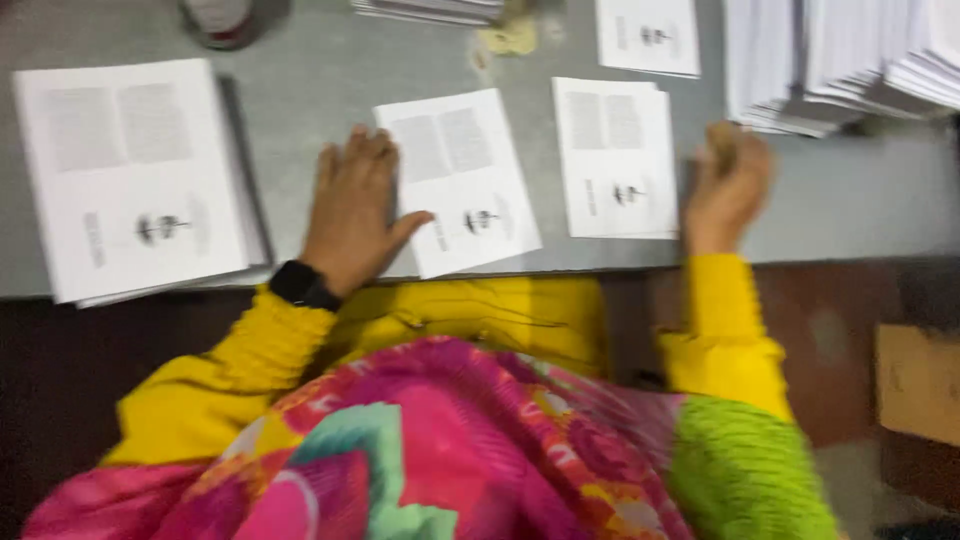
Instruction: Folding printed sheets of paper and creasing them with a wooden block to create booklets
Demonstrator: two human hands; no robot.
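My left hand [352, 210] lies flat on the grey table [300, 100], fingers spread, its thumb touching the left edge of a white printed sheet [458, 180]. A black watch sits on that wrist. My right hand [727, 185] is curled into a loose fist at the right edge of a small stack of white printed sheets [615, 158]; the blur hides whether it holds anything. Both arms wear yellow sleeves.
A thick pile of the same printed sheets [130, 175] lies at the left. Tall stacks of white paper [840, 60] stand at the back right, another sheet [648, 35] at the back. A dark round container [218, 20] sits at the far left; a brown box [918, 380] is below right.
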